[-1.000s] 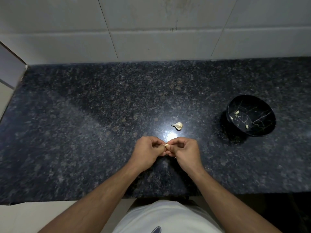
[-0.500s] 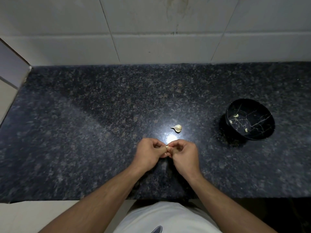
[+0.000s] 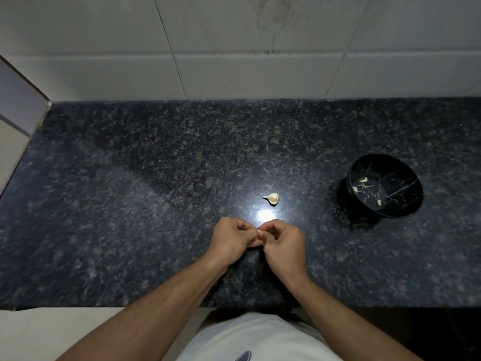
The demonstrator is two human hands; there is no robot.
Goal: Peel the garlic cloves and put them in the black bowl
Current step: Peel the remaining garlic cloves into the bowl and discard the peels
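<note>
Clove (image 3: 259,232): pinched between my left hand (image 3: 232,239) and right hand (image 3: 282,244) grips; black bowl (image 3: 384,188) lies far right, nearer my right.

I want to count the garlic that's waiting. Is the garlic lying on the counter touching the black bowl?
Apart. The head view shows the garlic on the counter lying well left of the black bowl, with bare dark granite countertop between them.

Bare forearms, white shirt (image 3: 260,337) bearing a small dark mark.
</note>
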